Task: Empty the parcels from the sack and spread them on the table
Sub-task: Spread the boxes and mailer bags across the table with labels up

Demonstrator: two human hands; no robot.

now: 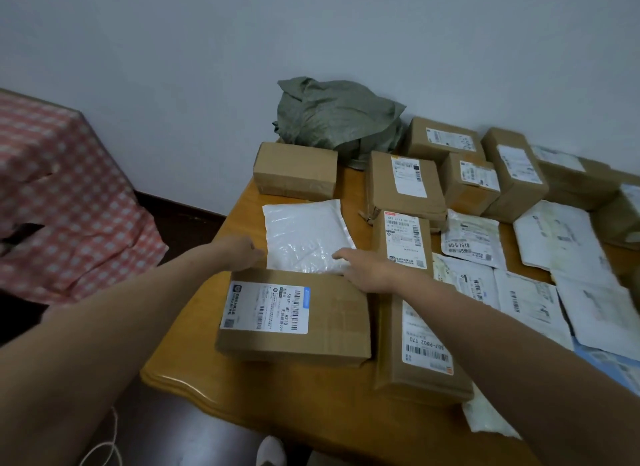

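Observation:
A crumpled grey-green sack (337, 119) lies slumped at the table's far edge against the wall. Several brown cardboard parcels and white poly mailers are spread over the wooden table (277, 389). A white plastic mailer (304, 233) lies flat between a plain box (295, 171) and a large labelled box (294, 316). My left hand (242, 252) touches the mailer's near left corner, fingers curled at its edge. My right hand (370, 268) rests palm down on the mailer's near right edge, fingers spread.
A tall labelled box (403, 243) stands just right of my right hand. A long box (420, 351) lies under my right forearm. A red checked cloth (65, 202) covers furniture to the left. White cord (104, 448) lies on the dark floor.

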